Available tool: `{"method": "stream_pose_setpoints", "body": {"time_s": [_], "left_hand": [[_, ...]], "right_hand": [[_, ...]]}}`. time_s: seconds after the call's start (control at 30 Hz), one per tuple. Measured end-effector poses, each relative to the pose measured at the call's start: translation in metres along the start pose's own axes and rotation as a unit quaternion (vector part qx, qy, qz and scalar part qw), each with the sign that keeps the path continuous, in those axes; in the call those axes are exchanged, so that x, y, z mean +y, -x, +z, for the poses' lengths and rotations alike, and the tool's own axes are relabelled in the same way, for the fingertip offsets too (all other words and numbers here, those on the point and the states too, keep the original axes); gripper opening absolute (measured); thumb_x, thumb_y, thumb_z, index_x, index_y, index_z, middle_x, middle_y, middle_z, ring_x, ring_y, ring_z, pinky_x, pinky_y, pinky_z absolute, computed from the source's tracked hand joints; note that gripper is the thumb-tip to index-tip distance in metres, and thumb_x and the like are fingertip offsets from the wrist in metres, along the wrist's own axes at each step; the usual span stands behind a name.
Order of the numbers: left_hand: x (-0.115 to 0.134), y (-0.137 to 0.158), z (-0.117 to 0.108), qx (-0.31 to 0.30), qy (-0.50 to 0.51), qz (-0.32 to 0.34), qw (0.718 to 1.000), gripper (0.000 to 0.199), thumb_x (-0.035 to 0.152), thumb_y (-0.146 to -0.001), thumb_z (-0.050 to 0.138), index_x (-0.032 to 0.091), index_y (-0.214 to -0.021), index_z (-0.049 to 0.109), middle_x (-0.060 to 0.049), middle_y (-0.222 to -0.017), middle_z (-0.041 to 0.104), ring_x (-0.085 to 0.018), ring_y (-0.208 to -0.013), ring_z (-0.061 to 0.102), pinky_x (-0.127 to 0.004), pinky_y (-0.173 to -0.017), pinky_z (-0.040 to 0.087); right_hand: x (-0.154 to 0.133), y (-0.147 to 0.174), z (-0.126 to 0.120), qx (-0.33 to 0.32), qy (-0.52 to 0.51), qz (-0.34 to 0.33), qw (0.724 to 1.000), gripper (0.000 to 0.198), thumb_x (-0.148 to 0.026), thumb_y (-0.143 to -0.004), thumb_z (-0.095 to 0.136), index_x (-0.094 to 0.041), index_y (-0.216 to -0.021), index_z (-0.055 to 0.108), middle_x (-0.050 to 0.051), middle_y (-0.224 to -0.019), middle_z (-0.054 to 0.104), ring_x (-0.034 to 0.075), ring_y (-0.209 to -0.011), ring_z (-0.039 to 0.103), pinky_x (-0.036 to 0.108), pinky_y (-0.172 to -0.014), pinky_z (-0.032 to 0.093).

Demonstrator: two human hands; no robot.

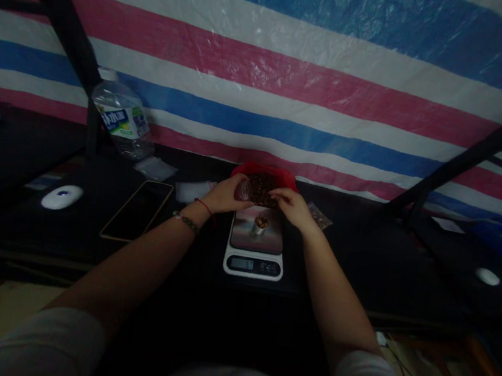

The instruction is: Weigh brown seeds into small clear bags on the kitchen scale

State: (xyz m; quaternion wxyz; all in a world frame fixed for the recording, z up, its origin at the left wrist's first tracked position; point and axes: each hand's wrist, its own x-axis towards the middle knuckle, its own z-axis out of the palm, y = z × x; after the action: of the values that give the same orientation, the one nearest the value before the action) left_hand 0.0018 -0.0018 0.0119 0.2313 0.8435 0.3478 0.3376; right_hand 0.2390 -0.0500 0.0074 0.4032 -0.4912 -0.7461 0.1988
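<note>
My left hand [227, 195] is closed on a small clear plastic bag [244, 189] at the near left side of a red plastic bag [248, 167]. Dark brown dried bits [261, 183] fill the open red bag. My right hand [291, 206] reaches to the right side of these bits, its fingertips drawn together; what they pinch is too small to make out. Just below both hands lies a white digital scale [233, 264] with a lit display. On its plate stands a small metal cup [259, 229] holding some brown pieces.
A small filled clear packet [319, 216] lies right of my right hand. To the left are flat clear bags [192, 192], a phone [138, 211], a white mouse-shaped device [62, 196] and a large clear bottle [125, 117]. Behind the black table [351, 267] hangs a striped sheet [292, 77].
</note>
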Motion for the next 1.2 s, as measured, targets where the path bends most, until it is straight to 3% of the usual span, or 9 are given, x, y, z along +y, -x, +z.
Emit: {"method": "stream_pose_setpoints", "body": {"time_s": [0.13, 0.27, 0.37, 0.47, 0.63, 0.77, 0.9, 1.07, 1.2], "left_hand": [[-0.002, 0.001, -0.001, -0.011, 0.012, -0.002, 1.000, 0.064, 0.045, -0.062, 0.073, 0.017, -0.115, 0.051, -0.009, -0.111, 0.061, -0.026, -0.099, 0.061, -0.037, -0.087, 0.047], [-0.005, 0.000, 0.000, -0.009, 0.012, 0.003, 1.000, 0.060, 0.044, -0.064, 0.072, 0.016, -0.113, 0.053, -0.010, -0.111, 0.061, -0.025, -0.098, 0.061, -0.037, -0.088, 0.047], [-0.008, -0.001, 0.001, -0.005, 0.015, 0.005, 1.000, 0.057, 0.045, -0.064, 0.071, 0.017, -0.110, 0.055, -0.009, -0.108, 0.063, -0.024, -0.095, 0.062, -0.037, -0.086, 0.048], [-0.010, -0.002, 0.002, 0.007, 0.015, 0.010, 1.000, 0.055, 0.047, -0.064, 0.071, 0.018, -0.108, 0.057, -0.008, -0.106, 0.064, -0.024, -0.095, 0.061, -0.037, -0.086, 0.048], [-0.010, -0.001, 0.001, 0.001, -0.003, -0.007, 1.000, 0.055, 0.050, -0.065, 0.070, 0.017, -0.108, 0.057, -0.007, -0.103, 0.065, -0.022, -0.091, 0.062, -0.035, -0.081, 0.048], [-0.003, 0.000, -0.001, -0.010, -0.033, 0.017, 0.999, 0.058, 0.053, -0.065, 0.069, 0.018, -0.110, 0.057, -0.007, -0.104, 0.065, -0.023, -0.092, 0.062, -0.034, -0.081, 0.048], [0.010, 0.002, 0.000, -0.040, -0.072, 0.048, 0.995, 0.061, 0.057, -0.064, 0.069, 0.019, -0.111, 0.057, -0.006, -0.101, 0.066, -0.024, -0.089, 0.063, -0.033, -0.078, 0.047], [0.024, 0.004, 0.003, -0.024, -0.080, 0.057, 0.995, 0.062, 0.062, -0.065, 0.066, 0.019, -0.108, 0.056, -0.006, -0.095, 0.067, -0.023, -0.086, 0.063, -0.033, -0.076, 0.046], [0.028, 0.005, 0.003, -0.020, -0.068, 0.048, 0.996, 0.058, 0.061, -0.065, 0.067, 0.019, -0.104, 0.058, -0.005, -0.093, 0.067, -0.023, -0.083, 0.064, -0.031, -0.072, 0.046]], "right_hand": [[-0.009, 0.001, -0.003, -0.017, -0.007, -0.009, 1.000, 0.030, -0.012, -0.076, 0.048, -0.020, -0.095, 0.070, 0.004, -0.091, 0.067, 0.018, -0.089, 0.061, 0.036, -0.086, 0.046], [-0.023, 0.005, -0.014, -0.143, -0.120, -0.030, 0.982, 0.025, -0.023, -0.079, 0.059, -0.022, -0.101, 0.068, 0.005, -0.111, 0.064, 0.020, -0.106, 0.058, 0.038, -0.095, 0.043], [-0.035, 0.008, -0.018, -0.254, -0.140, -0.046, 0.956, 0.050, -0.031, -0.069, 0.074, -0.024, -0.116, 0.062, 0.005, -0.127, 0.057, 0.023, -0.121, 0.050, 0.040, -0.104, 0.035], [-0.040, 0.009, -0.015, -0.283, -0.070, -0.043, 0.956, 0.063, -0.033, -0.058, 0.082, -0.026, -0.118, 0.062, 0.005, -0.129, 0.056, 0.025, -0.126, 0.045, 0.043, -0.110, 0.027], [-0.036, 0.009, -0.008, -0.241, -0.053, -0.010, 0.969, 0.046, -0.033, -0.063, 0.079, -0.024, -0.107, 0.067, 0.005, -0.123, 0.061, 0.028, -0.135, 0.033, 0.049, -0.111, 0.020], [-0.030, 0.007, -0.005, -0.117, -0.157, 0.037, 0.980, 0.049, -0.029, -0.069, 0.072, -0.022, -0.117, 0.062, 0.008, -0.117, 0.063, 0.025, -0.112, 0.057, 0.042, -0.098, 0.041], [-0.027, 0.004, 0.003, -0.017, -0.173, 0.018, 0.985, 0.051, -0.023, -0.068, 0.071, -0.022, -0.117, 0.059, 0.007, -0.118, 0.059, 0.021, -0.105, 0.059, 0.036, -0.094, 0.045], [-0.026, 0.004, 0.017, 0.013, -0.193, 0.034, 0.981, 0.062, -0.023, -0.063, 0.077, -0.022, -0.119, 0.051, 0.005, -0.107, 0.062, 0.019, -0.097, 0.062, 0.034, -0.087, 0.050], [-0.031, 0.005, 0.018, 0.024, -0.131, -0.004, 0.991, 0.038, -0.024, -0.067, 0.075, -0.021, -0.103, 0.061, 0.006, -0.107, 0.063, 0.019, -0.098, 0.062, 0.035, -0.088, 0.050]]}}
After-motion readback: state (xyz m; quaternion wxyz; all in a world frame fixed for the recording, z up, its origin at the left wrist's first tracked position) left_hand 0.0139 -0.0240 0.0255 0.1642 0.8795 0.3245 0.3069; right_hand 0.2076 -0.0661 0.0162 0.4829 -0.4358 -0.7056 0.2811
